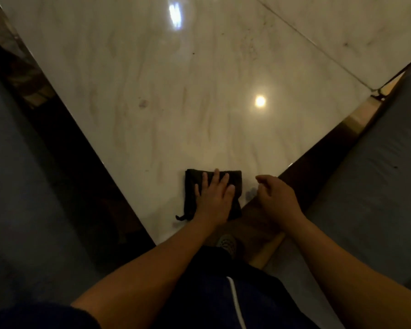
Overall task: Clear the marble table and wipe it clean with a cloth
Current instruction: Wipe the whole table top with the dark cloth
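the pale cream marble table top [176, 91] is polished to a high gloss, smooth enough to mirror two lamps as bright spots. faint grey-brown veins run through the stone, and a few dull smudges and dark specks break the shine. the small black folded cloth [190, 184] on it looks soft and matt, with a loose frayed thread at one corner. a brass-coloured metal strip [356, 119] along the table's right edge gleams. the grey-blue upholstered seat [377, 174] beside it is matt, slightly grainy fabric.
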